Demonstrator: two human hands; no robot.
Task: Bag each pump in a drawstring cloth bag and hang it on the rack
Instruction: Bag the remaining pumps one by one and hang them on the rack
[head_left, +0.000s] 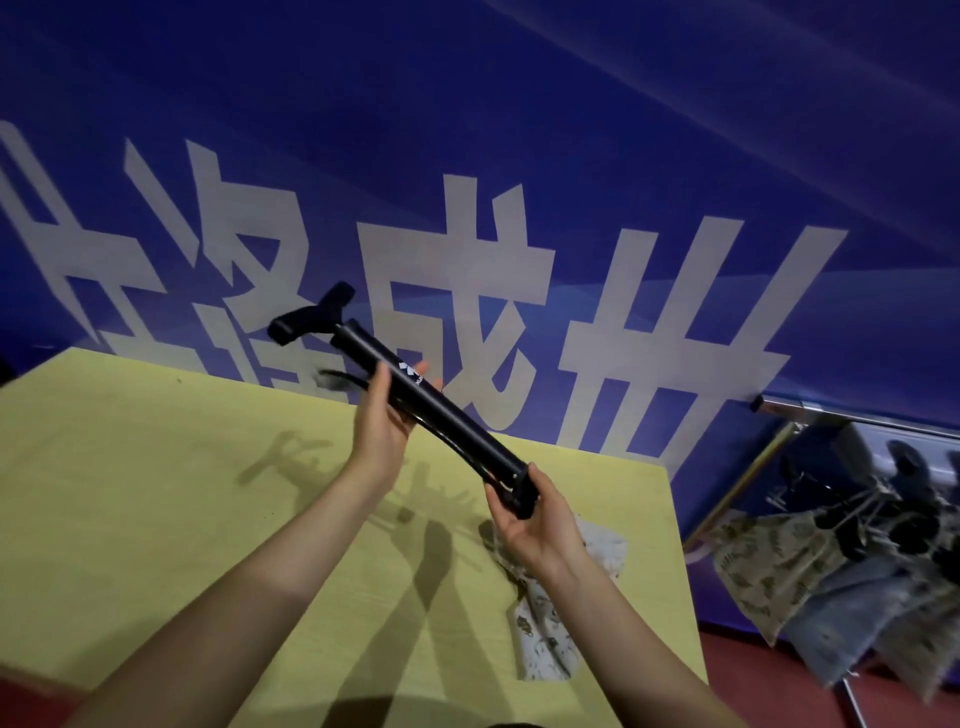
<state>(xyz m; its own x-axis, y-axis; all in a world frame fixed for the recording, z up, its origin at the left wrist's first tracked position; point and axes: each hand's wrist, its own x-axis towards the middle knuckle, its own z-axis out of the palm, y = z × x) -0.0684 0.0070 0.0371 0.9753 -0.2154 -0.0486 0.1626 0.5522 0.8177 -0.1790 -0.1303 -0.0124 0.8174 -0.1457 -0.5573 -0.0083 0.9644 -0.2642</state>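
Note:
I hold a black hand pump (452, 415) in the air above the yellow table (156, 493), tilted with its T-handle up at the left. My left hand (382, 421) grips the middle of the barrel from below. My right hand (530, 525) holds the base end. A thin black hose runs along the barrel's underside. A printed cloth drawstring bag (550, 639) lies flat on the table beneath my right forearm, partly hidden by it.
A metal rack (831, 415) stands at the right, with several filled printed cloth bags (769, 566) hanging from it and black pump parts showing. A blue banner with large white characters (467, 208) covers the wall behind. The floor is red.

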